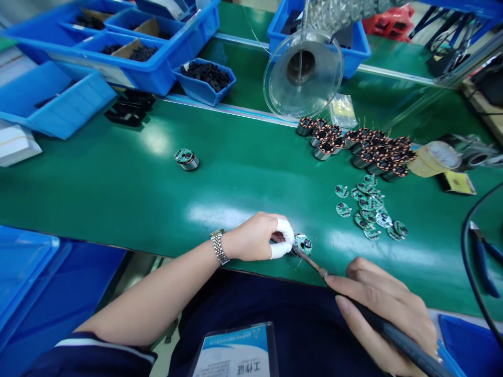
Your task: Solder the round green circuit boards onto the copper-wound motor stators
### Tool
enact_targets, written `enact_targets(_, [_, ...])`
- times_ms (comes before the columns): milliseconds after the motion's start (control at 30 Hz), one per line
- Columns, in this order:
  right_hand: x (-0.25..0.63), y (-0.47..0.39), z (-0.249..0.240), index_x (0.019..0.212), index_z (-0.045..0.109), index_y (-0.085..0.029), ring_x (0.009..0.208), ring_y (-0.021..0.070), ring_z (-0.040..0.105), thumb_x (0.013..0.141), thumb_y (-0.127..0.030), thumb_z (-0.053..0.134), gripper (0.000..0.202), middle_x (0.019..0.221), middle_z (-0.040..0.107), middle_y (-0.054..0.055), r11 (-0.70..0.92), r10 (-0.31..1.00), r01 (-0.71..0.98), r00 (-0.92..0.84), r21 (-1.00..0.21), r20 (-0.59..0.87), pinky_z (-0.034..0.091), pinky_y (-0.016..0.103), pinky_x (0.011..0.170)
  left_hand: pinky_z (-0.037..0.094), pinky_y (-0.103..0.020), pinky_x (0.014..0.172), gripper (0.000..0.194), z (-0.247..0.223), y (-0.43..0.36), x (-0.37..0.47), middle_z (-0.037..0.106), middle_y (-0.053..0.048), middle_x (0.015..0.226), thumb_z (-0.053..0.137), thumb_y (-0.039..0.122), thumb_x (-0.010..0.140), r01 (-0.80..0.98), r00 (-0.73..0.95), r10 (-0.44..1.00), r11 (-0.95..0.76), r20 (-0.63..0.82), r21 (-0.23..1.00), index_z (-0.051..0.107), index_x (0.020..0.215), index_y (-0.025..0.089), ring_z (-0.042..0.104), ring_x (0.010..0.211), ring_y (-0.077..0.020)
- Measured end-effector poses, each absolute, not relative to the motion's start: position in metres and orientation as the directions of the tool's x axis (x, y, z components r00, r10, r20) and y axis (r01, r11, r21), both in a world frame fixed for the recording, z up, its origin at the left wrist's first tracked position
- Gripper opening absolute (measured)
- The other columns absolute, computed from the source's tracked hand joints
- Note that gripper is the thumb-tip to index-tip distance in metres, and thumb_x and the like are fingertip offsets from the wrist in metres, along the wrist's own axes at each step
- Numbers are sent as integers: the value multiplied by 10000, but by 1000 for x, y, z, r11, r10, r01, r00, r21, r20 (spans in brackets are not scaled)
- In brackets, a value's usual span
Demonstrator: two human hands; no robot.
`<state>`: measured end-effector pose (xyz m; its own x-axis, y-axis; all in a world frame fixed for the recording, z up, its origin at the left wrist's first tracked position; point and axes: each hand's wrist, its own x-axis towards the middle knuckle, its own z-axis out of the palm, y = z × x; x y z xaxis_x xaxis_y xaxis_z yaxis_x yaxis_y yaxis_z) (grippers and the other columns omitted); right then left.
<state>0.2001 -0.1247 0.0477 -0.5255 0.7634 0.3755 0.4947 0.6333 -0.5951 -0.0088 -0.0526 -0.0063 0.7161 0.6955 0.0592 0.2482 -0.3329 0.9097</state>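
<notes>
My left hand (259, 236), with white covers on thumb and forefinger, pinches at the left edge of a round green circuit board (303, 244) near the table's front edge. What lies between those fingertips is too small to make out. In my right hand (389, 309) is a soldering iron (365, 311), held like a pen. Its tip meets the board close to the left fingertips. A thin wire end shows just below the board. Farther left stands a motor stator (187, 159) with a circuit board on top.
Several copper-wound stators (367, 146) stand at the back right, with loose round circuit boards (367, 204) in front. A clear fume hood (304, 73) hangs above the table. Blue bins (206, 81) line the back left. Pliers (483, 256) and a black cable (463, 246) are at right.
</notes>
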Motion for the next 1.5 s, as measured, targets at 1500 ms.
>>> enact_targets(1500, [190,-115,-6,1134,434,-188,902,210,560,765,-212,600,406,1000,578,95,524,851,601,-401,-603,339,498,357,766,494,-231,594,123,-4,-91,13,618,-1,573,648,227,685,-102,377,754,611,-538,785,598,723,121,594,544,-99])
